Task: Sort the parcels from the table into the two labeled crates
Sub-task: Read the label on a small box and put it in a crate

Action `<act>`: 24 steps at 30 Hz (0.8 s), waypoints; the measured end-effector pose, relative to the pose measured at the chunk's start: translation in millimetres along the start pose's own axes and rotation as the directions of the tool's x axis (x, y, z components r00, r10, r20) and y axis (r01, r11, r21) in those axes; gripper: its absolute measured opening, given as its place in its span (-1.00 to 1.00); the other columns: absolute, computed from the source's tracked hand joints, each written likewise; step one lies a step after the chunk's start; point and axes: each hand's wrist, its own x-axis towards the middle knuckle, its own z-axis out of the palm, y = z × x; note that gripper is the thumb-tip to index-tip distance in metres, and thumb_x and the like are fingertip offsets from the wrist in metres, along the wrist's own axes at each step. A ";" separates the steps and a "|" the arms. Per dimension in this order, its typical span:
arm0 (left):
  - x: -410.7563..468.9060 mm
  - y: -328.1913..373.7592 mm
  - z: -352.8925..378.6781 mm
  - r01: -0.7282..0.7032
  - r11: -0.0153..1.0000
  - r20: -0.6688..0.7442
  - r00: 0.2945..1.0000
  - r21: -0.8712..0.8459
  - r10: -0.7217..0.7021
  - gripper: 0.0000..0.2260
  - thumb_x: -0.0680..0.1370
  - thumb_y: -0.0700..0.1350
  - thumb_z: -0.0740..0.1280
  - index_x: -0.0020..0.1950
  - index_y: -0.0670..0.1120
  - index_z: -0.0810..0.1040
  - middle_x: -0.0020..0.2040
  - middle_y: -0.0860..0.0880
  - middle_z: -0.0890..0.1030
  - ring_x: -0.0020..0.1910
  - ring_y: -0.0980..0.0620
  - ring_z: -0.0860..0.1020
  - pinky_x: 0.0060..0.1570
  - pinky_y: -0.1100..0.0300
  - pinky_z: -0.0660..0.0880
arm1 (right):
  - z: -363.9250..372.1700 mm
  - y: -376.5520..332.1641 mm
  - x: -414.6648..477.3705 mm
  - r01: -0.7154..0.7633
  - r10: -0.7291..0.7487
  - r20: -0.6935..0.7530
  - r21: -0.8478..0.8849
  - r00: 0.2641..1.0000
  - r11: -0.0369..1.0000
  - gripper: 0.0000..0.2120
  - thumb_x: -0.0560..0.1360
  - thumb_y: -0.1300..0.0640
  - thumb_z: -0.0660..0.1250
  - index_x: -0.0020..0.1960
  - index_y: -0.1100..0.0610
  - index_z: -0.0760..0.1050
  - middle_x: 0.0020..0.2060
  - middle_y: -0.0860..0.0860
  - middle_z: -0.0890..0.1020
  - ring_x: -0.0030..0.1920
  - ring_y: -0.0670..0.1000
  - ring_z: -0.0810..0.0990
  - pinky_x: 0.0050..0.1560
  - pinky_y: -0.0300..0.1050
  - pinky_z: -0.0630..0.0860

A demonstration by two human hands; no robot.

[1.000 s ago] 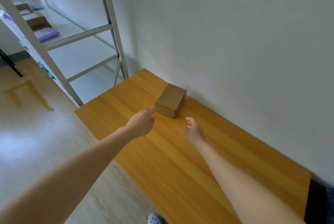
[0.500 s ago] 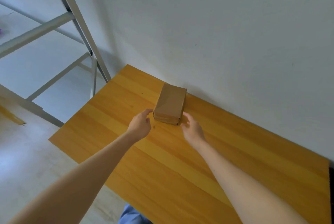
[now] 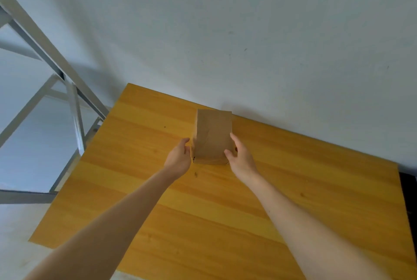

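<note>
One brown cardboard parcel [image 3: 213, 135] lies on the yellow wooden table [image 3: 225, 212], close to the white wall. My left hand [image 3: 179, 159] is at the parcel's near left corner, its fingertips touching the left side. My right hand [image 3: 240, 157] grips the near right corner, thumb on the top face and fingers along the right side. The parcel's underside still appears to rest on the table. No crate is in view.
A grey metal shelf frame [image 3: 74, 108] stands to the left of the table, over a pale floor [image 3: 13, 245]. The wall [image 3: 248, 31] runs right behind the parcel. A dark object [image 3: 409, 191] borders the table's right edge.
Both hands have closed in on the parcel from short of it to touching its two near corners. The view has swung right and nearer, so the shelves have slid out to the left.
</note>
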 end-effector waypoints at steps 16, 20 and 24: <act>6.1 -0.1 2.5 -0.050 0.972 0.076 0.995 -0.231 0.070 -0.64 0.65 0.14 0.06 0.42 0.10 0.28 0.12 0.03 0.57 -0.08 0.17 0.53 -0.28 0.21 0.41 | 9.1 -7.0 -14.5 -0.060 0.086 -0.103 0.227 0.991 0.972 -0.35 0.54 0.06 0.38 0.54 -0.07 0.17 0.51 -0.11 0.24 0.50 -0.04 0.19 0.36 -0.17 0.21; -11.1 14.1 -2.6 -0.081 0.935 0.070 0.991 -0.346 0.112 -0.64 0.60 0.18 0.19 0.37 0.16 0.33 0.15 0.01 0.58 0.10 0.05 0.56 0.03 0.08 0.52 | -4.3 -12.5 -31.9 -0.031 0.075 -0.131 0.307 0.989 0.951 -0.32 0.51 0.08 0.41 0.53 -0.08 0.17 0.49 -0.09 0.27 0.45 -0.06 0.25 0.38 -0.11 0.30; -30.2 38.7 -14.0 0.007 0.864 0.021 1.000 -0.504 0.004 -0.47 0.45 0.16 0.43 0.35 0.02 0.39 0.15 -0.06 0.57 0.10 -0.02 0.57 0.08 0.04 0.56 | -22.8 -18.0 -50.6 -0.013 0.078 -0.125 0.457 0.989 0.889 -0.30 0.49 0.15 0.44 0.52 -0.05 0.19 0.43 -0.05 0.35 0.32 -0.13 0.34 0.27 -0.16 0.38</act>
